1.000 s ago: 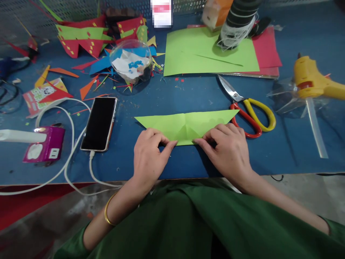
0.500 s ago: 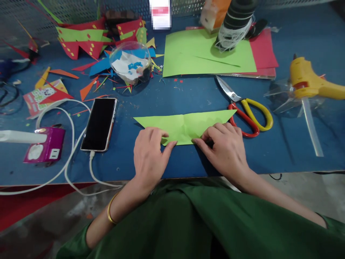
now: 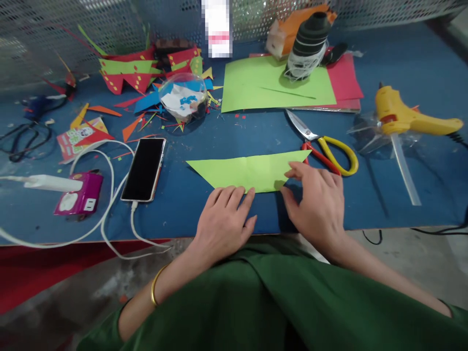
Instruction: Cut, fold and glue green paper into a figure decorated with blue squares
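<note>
A folded light-green paper (image 3: 248, 170) lies flat on the blue table, with a pointed corner at each end and its shorter edge toward me. My left hand (image 3: 226, 222) rests palm down at that near edge, fingertips on the paper and thumb apart. At the paper's right end is my right hand (image 3: 316, 202), its thumb and forefinger spread around the slanted edge, gripping nothing. The scissors (image 3: 310, 136), with one red and one yellow handle, lie just beyond my right hand, which partly covers the red handle.
A phone (image 3: 144, 169) with a white cable and a purple box (image 3: 81, 194) lie left. Behind are paper scraps, a clear bowl (image 3: 183, 100), green sheets (image 3: 252, 83) and a black thread cone (image 3: 309, 44). A yellow glue gun (image 3: 402, 114) lies right.
Both hands have loosened from the paper's near edge. My left hand has flattened with its fingers out, and my right hand has opened toward the right end. The view has shifted slightly.
</note>
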`<state>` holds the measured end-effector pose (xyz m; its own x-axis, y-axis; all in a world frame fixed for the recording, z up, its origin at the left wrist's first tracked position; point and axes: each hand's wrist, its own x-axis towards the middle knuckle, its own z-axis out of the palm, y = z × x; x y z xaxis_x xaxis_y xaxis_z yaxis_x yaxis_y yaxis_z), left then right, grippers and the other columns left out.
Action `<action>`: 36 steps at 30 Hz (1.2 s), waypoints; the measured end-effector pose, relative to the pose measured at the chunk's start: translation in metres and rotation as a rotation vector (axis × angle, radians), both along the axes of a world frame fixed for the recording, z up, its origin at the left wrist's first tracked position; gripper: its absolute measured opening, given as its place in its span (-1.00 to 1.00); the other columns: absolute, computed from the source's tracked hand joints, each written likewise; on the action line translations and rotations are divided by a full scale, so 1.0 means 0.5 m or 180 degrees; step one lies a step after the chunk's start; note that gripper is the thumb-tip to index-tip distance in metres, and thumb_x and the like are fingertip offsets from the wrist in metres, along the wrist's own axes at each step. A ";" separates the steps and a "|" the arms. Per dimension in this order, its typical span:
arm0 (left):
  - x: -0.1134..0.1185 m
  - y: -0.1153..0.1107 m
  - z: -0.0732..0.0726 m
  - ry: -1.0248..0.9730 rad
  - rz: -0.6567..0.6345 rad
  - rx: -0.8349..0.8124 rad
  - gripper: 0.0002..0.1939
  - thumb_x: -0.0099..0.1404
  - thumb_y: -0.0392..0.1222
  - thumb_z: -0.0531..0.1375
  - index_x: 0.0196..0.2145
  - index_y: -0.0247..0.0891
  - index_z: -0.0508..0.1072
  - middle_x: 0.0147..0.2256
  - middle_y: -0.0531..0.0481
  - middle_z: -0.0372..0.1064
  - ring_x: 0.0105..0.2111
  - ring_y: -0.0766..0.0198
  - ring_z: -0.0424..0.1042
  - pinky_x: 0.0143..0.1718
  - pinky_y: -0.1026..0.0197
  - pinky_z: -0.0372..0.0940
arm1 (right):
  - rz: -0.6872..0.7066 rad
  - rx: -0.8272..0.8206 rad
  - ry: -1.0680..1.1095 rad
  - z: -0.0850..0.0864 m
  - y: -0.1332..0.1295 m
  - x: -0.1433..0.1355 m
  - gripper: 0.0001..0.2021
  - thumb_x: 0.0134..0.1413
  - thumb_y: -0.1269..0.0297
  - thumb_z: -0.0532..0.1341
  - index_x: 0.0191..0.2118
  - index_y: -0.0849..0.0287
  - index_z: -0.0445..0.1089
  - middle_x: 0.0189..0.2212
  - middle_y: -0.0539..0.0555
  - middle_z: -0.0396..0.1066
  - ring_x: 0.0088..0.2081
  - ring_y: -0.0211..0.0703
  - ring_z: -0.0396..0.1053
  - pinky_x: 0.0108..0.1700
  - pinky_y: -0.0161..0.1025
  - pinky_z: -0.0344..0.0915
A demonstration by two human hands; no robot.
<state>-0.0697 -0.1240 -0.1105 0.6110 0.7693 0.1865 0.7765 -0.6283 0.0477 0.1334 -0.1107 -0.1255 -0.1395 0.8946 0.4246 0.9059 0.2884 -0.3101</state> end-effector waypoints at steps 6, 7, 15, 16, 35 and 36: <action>0.006 -0.007 -0.011 0.0051 0.0011 0.0166 -0.59 0.36 -0.20 0.08 0.07 -0.45 0.47 -0.01 -0.27 0.47 -0.02 -0.04 0.40 0.09 -0.07 0.18 | 0.1471 0.0180 -0.0581 -0.018 -0.049 -0.034 -0.58 0.34 0.37 0.03 0.18 0.56 0.26 0.10 0.38 0.45 0.15 0.06 0.38 0.17 -0.05 0.27; 0.007 -0.009 -0.012 0.0043 0.0013 0.0205 -0.59 0.36 -0.22 0.08 0.07 -0.46 0.47 0.00 -0.27 0.48 -0.02 -0.03 0.41 0.09 -0.07 0.17 | 0.1458 0.0201 -0.0690 -0.022 -0.053 -0.039 -0.55 0.35 0.35 0.02 0.19 0.62 0.24 0.11 0.42 0.43 0.15 0.10 0.38 0.17 -0.04 0.27; -0.019 -0.029 -0.008 0.0062 0.0354 0.0349 -0.57 0.39 -0.25 0.07 0.11 -0.53 0.44 0.06 -0.28 0.49 0.04 -0.07 0.41 0.17 -0.14 0.09 | 0.1417 0.0202 -0.1286 -0.008 -0.056 -0.024 -0.50 0.36 0.29 0.02 0.18 0.70 0.27 0.11 0.48 0.42 0.13 0.20 0.40 0.18 0.03 0.25; -0.027 -0.031 -0.007 0.0084 0.0392 0.0365 -0.58 0.38 -0.25 0.07 0.10 -0.54 0.45 0.05 -0.28 0.49 0.05 -0.08 0.41 0.18 -0.16 0.08 | 0.1395 0.0187 -0.1340 -0.004 -0.057 -0.018 -0.50 0.36 0.28 0.02 0.17 0.70 0.27 0.11 0.48 0.42 0.13 0.20 0.41 0.18 0.04 0.25; 0.015 -0.026 -0.026 -0.0107 0.0280 -0.0007 -0.49 0.43 -0.17 0.01 0.25 -0.46 0.33 0.26 -0.19 0.29 0.23 -0.10 0.27 0.30 -0.15 0.02 | 0.0932 0.0456 -0.0965 -0.001 -0.059 -0.036 -0.55 0.31 0.28 0.06 0.10 0.61 0.35 -0.01 0.41 0.51 0.11 0.20 0.39 0.23 0.10 0.16; 0.016 -0.025 -0.026 -0.0098 0.0297 -0.0039 -0.48 0.41 -0.18 0.02 0.25 -0.45 0.33 0.26 -0.19 0.29 0.23 -0.11 0.27 0.30 -0.17 0.03 | 0.1015 0.0455 -0.0952 -0.004 -0.058 -0.042 -0.55 0.32 0.28 0.05 0.11 0.61 0.34 0.02 0.41 0.49 0.14 0.19 0.37 0.23 0.09 0.16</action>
